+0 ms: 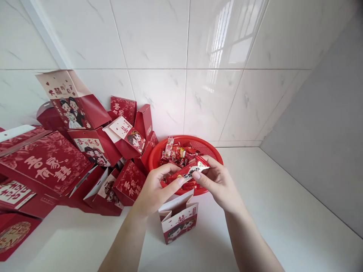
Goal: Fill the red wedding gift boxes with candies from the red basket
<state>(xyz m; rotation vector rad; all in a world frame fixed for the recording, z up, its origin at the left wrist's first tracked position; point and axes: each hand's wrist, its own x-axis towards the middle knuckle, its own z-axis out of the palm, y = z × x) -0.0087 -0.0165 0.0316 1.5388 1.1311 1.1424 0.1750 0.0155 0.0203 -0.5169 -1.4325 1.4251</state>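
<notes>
My left hand (154, 189) and my right hand (218, 183) are both closed on a bunch of red wrapped candies (185, 172), held just above an open small red-and-white gift box (178, 221) standing on the white counter (269, 211). Behind my hands sits a red plastic basket (208, 145) holding several more wrapped candies (177, 151). The box's top flaps stand open beneath the candies.
A heap of red gift boxes (93, 147), some folded and some flat, covers the left side of the counter against the tiled wall (181, 68). A large red box (42, 166) lies at the far left. A grey wall (326, 143) bounds the right.
</notes>
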